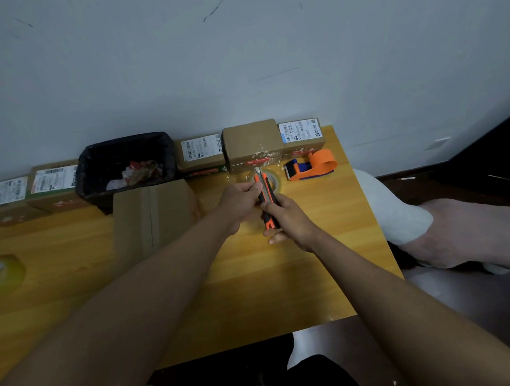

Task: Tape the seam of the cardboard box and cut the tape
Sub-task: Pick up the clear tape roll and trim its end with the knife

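A plain cardboard box (156, 216) stands on the wooden table (268, 281), left of centre, with a strip of tape running along its top seam. Both hands are to its right, above the table. My right hand (291, 220) grips the handle of an orange and black utility knife (266, 189) that points away from me. My left hand (241, 204) pinches the knife near its blade end. A roll of clear tape (275, 179) lies on the table just behind the knife.
An orange and blue tape dispenser (311, 165) lies at the back right. Several labelled parcels (252, 145) line the wall, with a black-lined bin (127, 167) among them. Another tape roll (2, 272) lies at the far left. A person's bare foot (474, 233) rests beyond the right edge.
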